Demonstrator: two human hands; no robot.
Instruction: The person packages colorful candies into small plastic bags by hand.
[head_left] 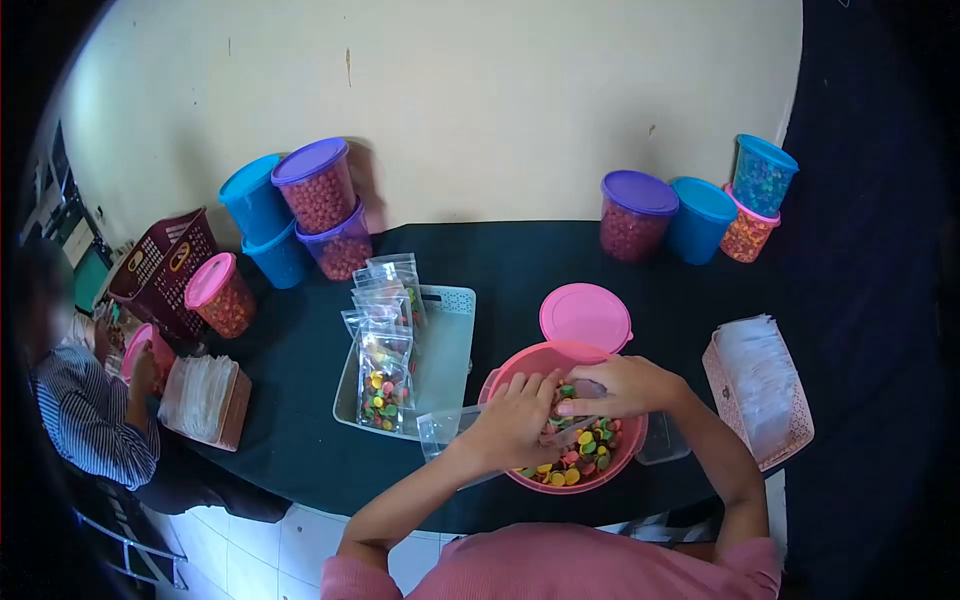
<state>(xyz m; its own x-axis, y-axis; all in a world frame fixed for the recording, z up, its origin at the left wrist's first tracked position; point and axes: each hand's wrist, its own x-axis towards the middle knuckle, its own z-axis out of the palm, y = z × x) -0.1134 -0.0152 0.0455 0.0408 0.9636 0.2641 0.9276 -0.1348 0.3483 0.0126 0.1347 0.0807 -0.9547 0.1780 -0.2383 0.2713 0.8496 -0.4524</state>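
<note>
Evidently, both hands were at work in the mouth of a pink tub (560,352). The left hand (515,420) bent over its left side, fingers curled; the right hand (632,388) reached in from the right, thumb towards the left. Clear plastic showed between them, mostly covered by the fingers; how tightly either hand closed, and on what exactly, could not be told.

The tub stood near the front edge of the dark-covered table (300,370), just ahead of the wearer's body. It was round, mouth upward, with coloured pieces (580,462) inside. Both forearms passed over the near part of the table, limiting access from the front. Bare cloth lay beyond the tub and towards the right basket (712,370).

At the tub's left, a clear bag (440,432) lay partly beneath the left forearm. Further left, a grey tray (455,345) ran lengthwise away from the wearer, filled packets (385,375) overlapping along its left side. A pink lid (585,315) lay just past the far rim.

The right basket held a stack of clear bags (752,375). Lidded containers (640,225) stood along the wall. At far left, a co-worker in a striped sleeve (95,410) stood near another basket (233,410).
</note>
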